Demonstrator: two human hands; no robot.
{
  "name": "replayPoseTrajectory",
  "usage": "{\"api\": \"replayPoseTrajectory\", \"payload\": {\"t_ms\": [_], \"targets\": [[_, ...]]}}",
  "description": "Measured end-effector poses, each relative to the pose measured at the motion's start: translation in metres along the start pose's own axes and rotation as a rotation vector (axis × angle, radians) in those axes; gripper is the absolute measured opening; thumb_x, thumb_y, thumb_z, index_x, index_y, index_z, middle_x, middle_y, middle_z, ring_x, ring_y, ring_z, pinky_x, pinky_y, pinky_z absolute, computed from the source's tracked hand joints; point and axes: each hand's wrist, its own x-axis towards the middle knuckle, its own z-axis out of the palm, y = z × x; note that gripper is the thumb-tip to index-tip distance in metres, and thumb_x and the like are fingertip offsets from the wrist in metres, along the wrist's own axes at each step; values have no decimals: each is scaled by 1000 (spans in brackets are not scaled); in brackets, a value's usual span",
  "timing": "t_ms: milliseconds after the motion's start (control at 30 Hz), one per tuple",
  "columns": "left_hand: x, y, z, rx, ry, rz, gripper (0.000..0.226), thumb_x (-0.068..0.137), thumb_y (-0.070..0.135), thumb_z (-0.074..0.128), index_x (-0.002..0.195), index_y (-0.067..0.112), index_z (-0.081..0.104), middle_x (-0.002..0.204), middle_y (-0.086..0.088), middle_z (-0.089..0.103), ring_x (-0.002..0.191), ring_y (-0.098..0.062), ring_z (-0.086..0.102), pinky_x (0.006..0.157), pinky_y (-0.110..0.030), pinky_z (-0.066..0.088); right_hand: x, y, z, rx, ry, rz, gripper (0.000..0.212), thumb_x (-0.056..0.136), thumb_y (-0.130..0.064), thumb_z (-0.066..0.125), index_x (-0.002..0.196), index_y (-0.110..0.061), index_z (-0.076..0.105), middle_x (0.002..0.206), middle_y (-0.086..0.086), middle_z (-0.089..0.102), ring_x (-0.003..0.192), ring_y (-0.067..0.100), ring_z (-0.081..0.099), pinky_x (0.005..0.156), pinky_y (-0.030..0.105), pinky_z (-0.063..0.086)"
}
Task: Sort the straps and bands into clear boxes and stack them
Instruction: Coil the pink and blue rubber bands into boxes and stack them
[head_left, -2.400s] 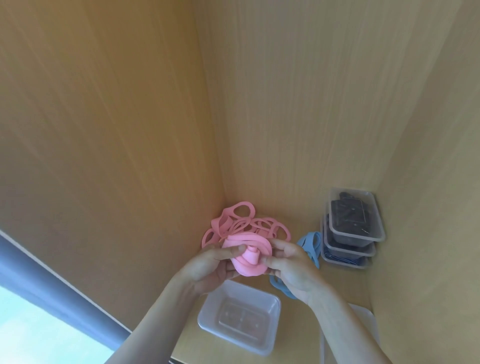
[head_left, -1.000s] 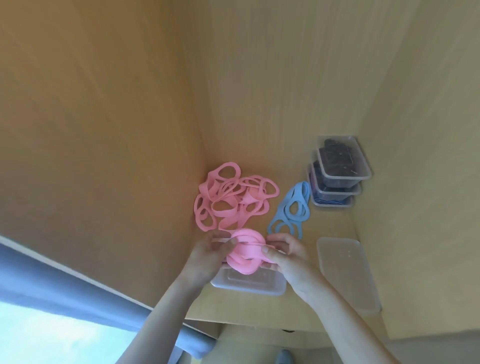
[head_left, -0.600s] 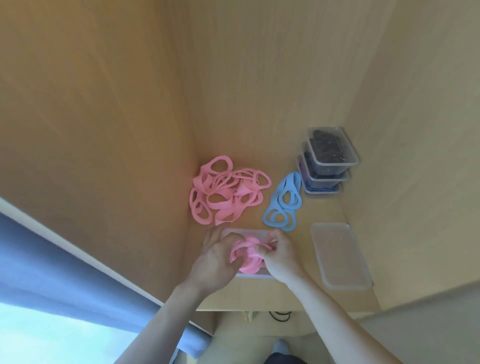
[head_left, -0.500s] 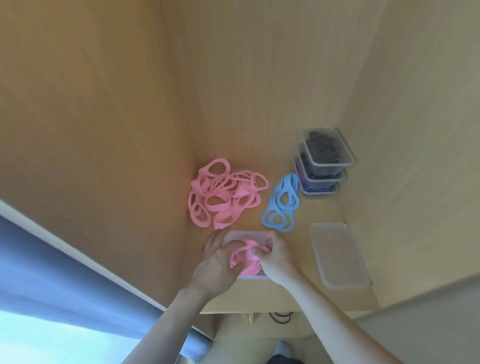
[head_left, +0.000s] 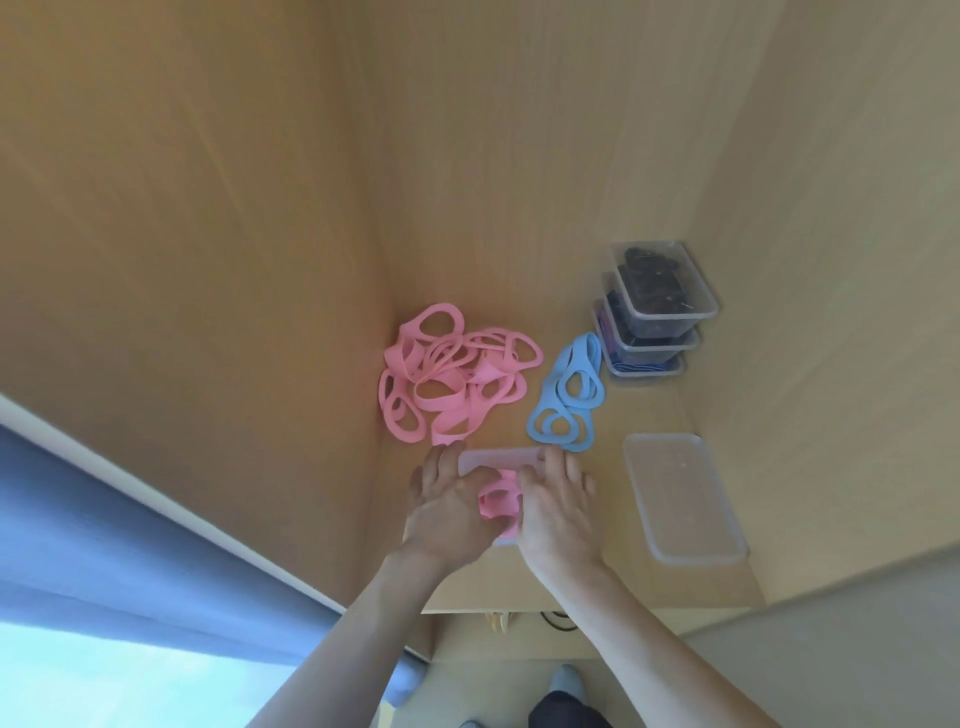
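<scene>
Since the frame half a second back, both hands have sunk lower over the clear box and their pinch has flattened out. In the head view the left hand and right hand lie with fairly straight fingers, pressing the rolled pink band down inside it, gripping nothing.

I judge the springy roll could uncoil and climb over the rim once the pressure lifts. The lid lies apart on the right, so one hand must let go. The light box could also skid towards the near edge.

No brand, label or writing is legible.
</scene>
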Motion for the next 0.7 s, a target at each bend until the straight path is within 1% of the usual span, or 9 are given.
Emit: {"api": "replayPoseTrajectory", "payload": {"t_ms": [67, 167, 233, 300, 367, 467, 533, 600, 700], "targets": [[0, 2, 0, 17, -6, -9, 50, 84, 58, 63, 131, 45, 53, 160, 0, 14, 150, -23, 1, 124, -45, 6, 2, 3, -5, -12, 70, 35, 34, 87, -24, 69, 119, -17, 61, 131, 5, 47, 120, 27, 44, 95, 36, 38], [-2, -1, 2, 2, -14, -7, 52, 87, 57, 61, 136, 46, 49, 163, 1, 8, 152, -22, -3, 125, -45, 6, 3, 20, -9, 181, 91, 76, 35, 83, -32, 78, 109, -14, 62, 123, 5, 49, 113, 27, 46, 96, 38, 41], [-3, -3, 5, -34, -18, 0, 51, 88, 55, 60, 137, 48, 48, 165, 3, 4, 153, -21, -6, 124, -45, 6, 0, 36, -11, 347, 146, 94, 31, 81, -29, 81, 101, -13, 63, 116, 3, 49, 108, 25, 48, 94, 38, 43], [-3, -5, 8, -73, -13, 6, 50, 88, 56, 59, 136, 48, 48, 165, 5, 2, 152, -19, -8, 124, -45, 5, -6, 52, -12, 433, 255, 137, 24, 79, -20, 83, 93, -14, 64, 109, 1, 50, 107, 26, 50, 94, 37, 43], [-3, -6, 9, -87, -4, 13, 49, 88, 59, 59, 135, 48, 49, 164, 6, 3, 152, -18, -9, 124, -46, 6, -12, 70, -12, 424, 308, 211, 21, 78, -11, 82, 88, -14, 64, 105, 0, 50, 106, 30, 53, 93, 40, 44], [-2, -7, 9, -71, 1, 21, 48, 88, 58, 60, 134, 47, 50, 165, 3, 5, 152, -19, -8, 125, -47, 6, -21, 93, -11, 327, 266, 328, 18, 78, -7, 81, 83, -12, 65, 101, 4, 52, 101, 36, 54, 91, 47, 46], [-1, -7, 5, -62, 9, 30, 47, 89, 59, 59, 133, 47, 51, 165, 1, 5, 153, -21, -8, 125, -46, 5, -25, 101, -10, 257, 231, 364, 18, 76, -8, 82, 81, -12, 65, 99, 6, 53, 99, 37, 54, 87, 46, 46], [1, -6, 3, -62, 14, 42, 46, 89, 55, 59, 133, 45, 53, 166, -1, 6, 153, -23, -6, 124, -45, 5, -28, 102, -9, 190, 211, 392, 19, 74, -11, 83, 79, -13, 65, 99, 7, 54, 98, 37, 53, 85, 45, 43], [2, -3, 4, -66, 58, 42, 45, 91, 50, 58, 134, 40, 53, 166, -4, 10, 154, -23, -6, 125, -44, 4, -31, 105, -10, 86, 193, 425, 21, 73, -19, 85, 78, -15, 65, 105, 6, 57, 102, 35, 53, 86, 44, 40]]}}
